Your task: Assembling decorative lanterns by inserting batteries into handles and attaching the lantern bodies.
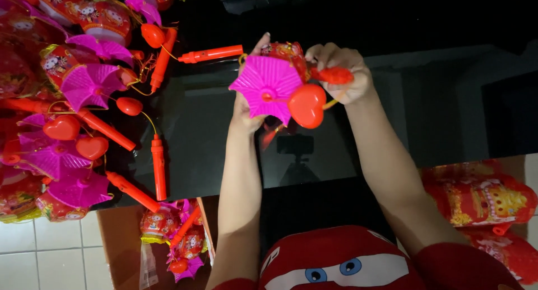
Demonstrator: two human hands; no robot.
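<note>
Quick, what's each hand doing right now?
Left hand: closed on the lantern, gripping it from behind.
Right hand: closed on the red handle beside the heart.

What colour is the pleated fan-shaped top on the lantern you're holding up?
Bright pink (magenta), seen best in the head view: the pleated fan-shaped plastic top, beside a red heart-shaped piece.

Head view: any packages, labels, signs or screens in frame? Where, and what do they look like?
No screens or signs.
Wrapped bundles: lower right, on the floor by the person's arm; long rolls, red with gold print.
Cardboard box: lower left, below the table edge; brown, open, holding red and pink lanterns.
Clear plastic bag: against the box front; crumpled, transparent.
Lantern in both hands: a printed red and gold band shows behind its pink top; details too small to tell.
</note>
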